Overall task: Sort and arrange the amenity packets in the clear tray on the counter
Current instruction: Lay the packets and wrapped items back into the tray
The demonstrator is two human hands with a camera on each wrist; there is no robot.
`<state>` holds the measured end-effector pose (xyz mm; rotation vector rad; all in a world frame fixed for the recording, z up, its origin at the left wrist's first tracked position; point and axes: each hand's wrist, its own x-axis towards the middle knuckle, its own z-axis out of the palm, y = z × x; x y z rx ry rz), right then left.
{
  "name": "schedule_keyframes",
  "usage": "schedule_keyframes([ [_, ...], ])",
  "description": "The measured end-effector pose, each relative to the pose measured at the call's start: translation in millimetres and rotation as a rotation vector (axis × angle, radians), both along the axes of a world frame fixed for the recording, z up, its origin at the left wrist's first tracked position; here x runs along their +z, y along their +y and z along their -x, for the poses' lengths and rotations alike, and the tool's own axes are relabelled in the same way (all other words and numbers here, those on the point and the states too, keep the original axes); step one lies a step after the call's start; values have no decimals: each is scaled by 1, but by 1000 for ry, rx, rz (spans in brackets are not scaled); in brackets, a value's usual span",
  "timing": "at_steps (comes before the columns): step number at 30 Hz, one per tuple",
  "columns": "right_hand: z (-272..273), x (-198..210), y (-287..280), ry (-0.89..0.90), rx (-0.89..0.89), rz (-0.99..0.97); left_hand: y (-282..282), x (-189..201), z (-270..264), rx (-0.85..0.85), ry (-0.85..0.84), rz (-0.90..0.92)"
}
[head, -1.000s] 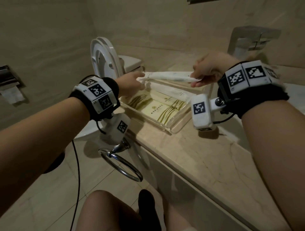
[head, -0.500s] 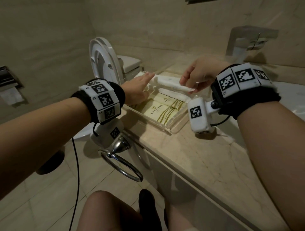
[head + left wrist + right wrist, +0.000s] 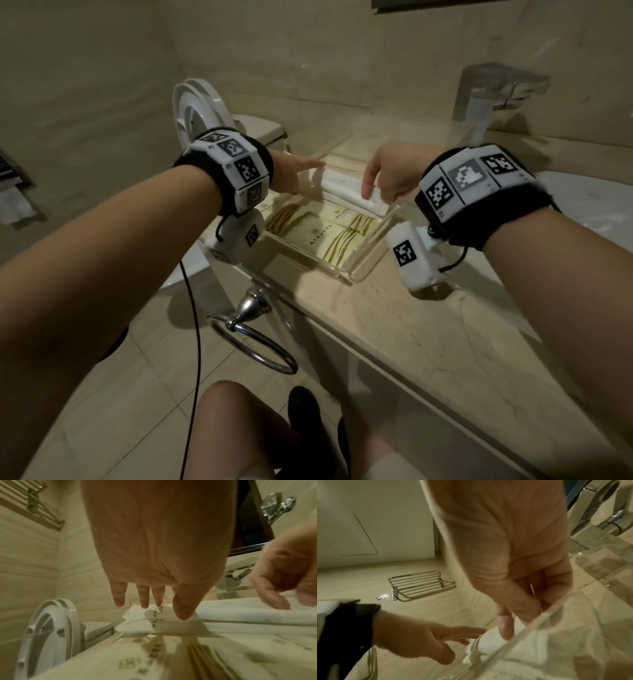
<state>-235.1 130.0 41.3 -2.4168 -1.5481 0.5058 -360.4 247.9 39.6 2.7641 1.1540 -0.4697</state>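
Head view: long white packet (image 3: 346, 186) is lying across the far side of the clear tray (image 3: 359, 260) on the worktop (image 3: 428, 342), its long axis running hand to hand.
Left wrist view: left hand (image 3: 154, 555) is reaching with straight, released fingers (image 3: 183, 609) at the packet's crimped end.
Right wrist view: right hand (image 3: 510, 561) is pinching the opposite end.

White long packets (image 3: 346, 185), cream packets (image 3: 329, 240) with olive stripes, beige marbled counter (image 3: 428, 342)

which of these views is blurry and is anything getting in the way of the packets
Head view: dim, warm light, fairly sharp. Left wrist view: printed amenity packets nearest the lens are smeared out of focus. Right wrist view: the clear tray wall crosses the white packet, hazing it.
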Motion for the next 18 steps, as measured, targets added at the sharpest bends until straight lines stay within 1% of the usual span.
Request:
schedule_keyframes([
  [3, -1, -1, 0, -32, 16, -10, 8, 4, 0, 29, 55, 51],
  [5, -1, -1, 1, -79, 21, -19, 12, 4, -3, 35, 91, 38],
  [7, 0, -2, 3, -147, 45, -22, 10, 1, -4, 68, 93, -21],
  [9, 2, -4, 6, -210, 96, -26, 7, 0, -2, 106, 52, -32],
  [13, 8, -5, 8, -272, 194, -31, 7, 5, -2, 203, -79, 17],
  [15, 9, -6, 10, -261, 211, -2, 14, 11, -3, 281, -210, 91],
  [18, 9, -6, 12, -258, 224, 25, 25, 16, 2, 577, -429, 320],
])
